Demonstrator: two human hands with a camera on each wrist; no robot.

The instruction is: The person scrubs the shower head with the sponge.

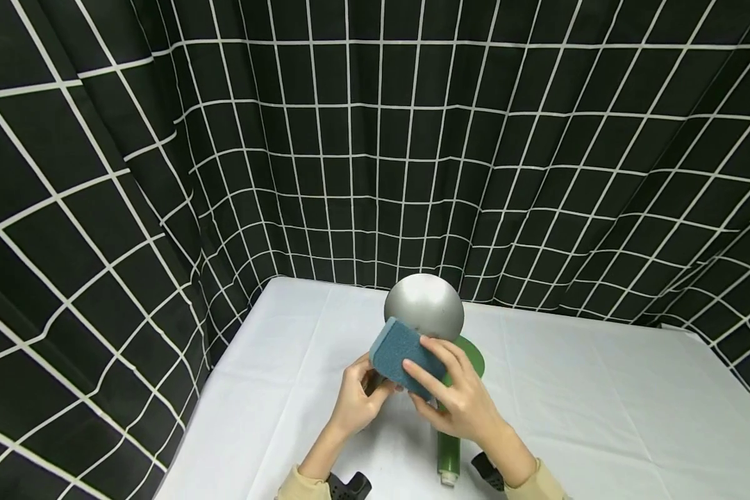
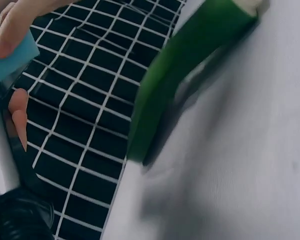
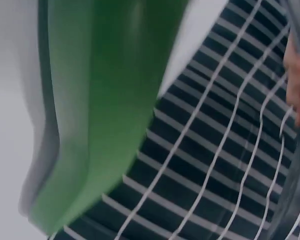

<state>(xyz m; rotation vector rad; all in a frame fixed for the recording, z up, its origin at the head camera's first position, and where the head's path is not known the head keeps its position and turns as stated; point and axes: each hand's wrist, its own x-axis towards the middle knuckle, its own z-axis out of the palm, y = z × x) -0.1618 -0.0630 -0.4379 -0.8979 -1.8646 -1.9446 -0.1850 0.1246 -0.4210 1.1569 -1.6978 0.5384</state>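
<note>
My right hand [image 1: 465, 399] grips a thick blue sponge [image 1: 400, 353], fingers spread over its face and thumb below. In my left hand [image 1: 356, 403] is a metal ladle; its rounded silver bowl [image 1: 423, 302] shows beyond the sponge, which overlaps it in the head view. The left wrist view shows its silver handle [image 2: 1, 160] with a black end, fingers around the upper part. Below the right hand lies a green long-handled utensil [image 1: 448, 451], its rounded green head partly hidden behind that hand.
A white cloth [image 1: 575, 396] covers the table. Black curtains with a white grid [image 1: 412, 160] stand close along the back and both sides. Dark wrist mounts [image 1: 350, 486] sit at both forearms.
</note>
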